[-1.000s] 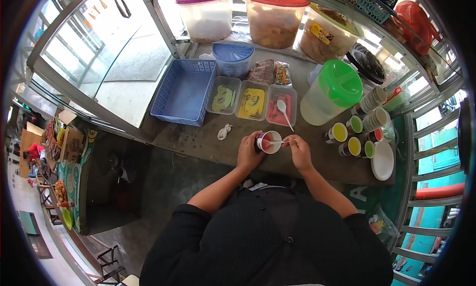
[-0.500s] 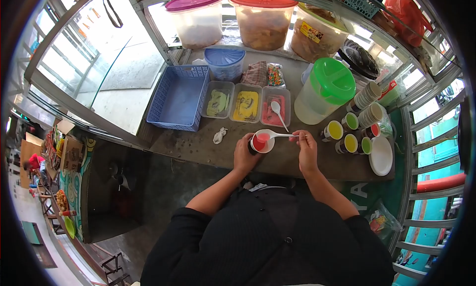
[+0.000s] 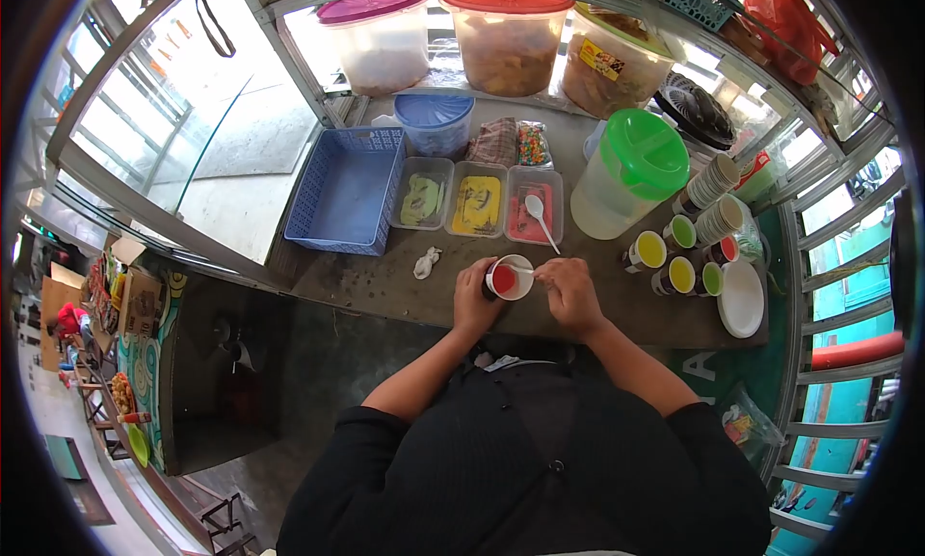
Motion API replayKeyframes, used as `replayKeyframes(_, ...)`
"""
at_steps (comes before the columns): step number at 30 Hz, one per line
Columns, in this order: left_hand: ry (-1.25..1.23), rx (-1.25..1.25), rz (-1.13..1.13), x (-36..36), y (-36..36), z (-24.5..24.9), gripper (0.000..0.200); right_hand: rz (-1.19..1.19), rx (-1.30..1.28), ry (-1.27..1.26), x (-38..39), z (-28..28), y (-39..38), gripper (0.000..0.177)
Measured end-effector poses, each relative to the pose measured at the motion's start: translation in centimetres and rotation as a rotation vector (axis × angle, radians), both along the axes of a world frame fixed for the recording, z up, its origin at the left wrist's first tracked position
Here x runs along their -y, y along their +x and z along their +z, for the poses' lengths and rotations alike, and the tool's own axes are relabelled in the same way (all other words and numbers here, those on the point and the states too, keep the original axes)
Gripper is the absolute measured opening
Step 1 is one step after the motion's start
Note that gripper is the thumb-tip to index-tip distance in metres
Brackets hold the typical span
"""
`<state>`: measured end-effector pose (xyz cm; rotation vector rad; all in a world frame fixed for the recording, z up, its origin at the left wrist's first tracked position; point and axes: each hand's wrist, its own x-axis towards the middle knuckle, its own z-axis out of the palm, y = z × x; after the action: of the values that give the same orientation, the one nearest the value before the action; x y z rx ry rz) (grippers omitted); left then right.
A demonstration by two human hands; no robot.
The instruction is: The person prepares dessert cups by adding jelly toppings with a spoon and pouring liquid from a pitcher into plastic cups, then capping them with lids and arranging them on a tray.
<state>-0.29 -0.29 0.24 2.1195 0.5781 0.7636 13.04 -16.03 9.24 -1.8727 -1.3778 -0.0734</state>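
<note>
My left hand (image 3: 475, 301) is wrapped round a paper cup (image 3: 520, 284) with red contents, near the counter's front edge. My right hand (image 3: 570, 291) pinches the handle of a white spoon (image 3: 520, 269), whose bowl is inside the cup's mouth. Behind the cup are three clear tubs holding green (image 3: 421, 199), yellow (image 3: 477, 204) and red (image 3: 528, 230) contents. Another white spoon (image 3: 542, 219) lies in the red tub. Several filled cups (image 3: 680, 276) with yellow, green and red contents stand to the right.
A blue basket (image 3: 347, 188) is at the left, and a green-lidded container (image 3: 617, 195) stands behind the filled cups. Stacked paper cups (image 3: 718, 219) and white lids or plates (image 3: 741, 301) are at the right. A crumpled tissue (image 3: 426, 262) lies on the counter (image 3: 385, 286).
My right hand has moved left towards the cup, and the spoon's bowl has gone down into it. My left hand still holds the cup in about the same place.
</note>
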Motion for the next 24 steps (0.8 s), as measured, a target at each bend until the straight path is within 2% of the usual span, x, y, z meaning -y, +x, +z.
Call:
replayKeyframes(2, 0.003, -0.009, -0.007, 0.0, 0.0, 0.3, 0.07, -0.092, -0.163, 0.003, 0.1, -1.2, 0.0, 0.013)
replayKeyframes(5, 0.037, -0.038, -0.011, -0.2, 0.0, -0.3, 0.071, -0.171, -0.587, -0.003, 0.3, -2.0, -1.1, 0.017)
replayKeyframes(11, 0.031, -0.061, 0.006, -0.1, 0.1, -0.8, 0.073, -0.314, -0.916, 0.183, 0.4, -6.5, -0.9, 0.022)
replayKeyframes(14, 0.026, -0.064, 0.026, 0.0, 0.2, -0.7, 0.074, -0.157, -0.529, 0.125, -0.2, -0.2, -1.1, 0.016)
replayKeyframes(17, 0.034, -0.063, 0.014, 0.0, 0.2, -0.5, 0.074, 0.083, -0.001, 0.041, -1.3, 2.6, 0.5, 0.012)
replayKeyframes(23, 0.005, 0.058, -0.008, 0.0, 0.0, -0.8, 0.072, 0.263, -0.214, -0.106, -4.0, 2.8, 0.6, 0.012)
replayKeyframes(24, -0.007, 0.074, -0.003, 0.1, 0.0, -0.8, 0.071, 0.295, -0.185, -0.143, -4.1, 2.9, 0.8, 0.012)
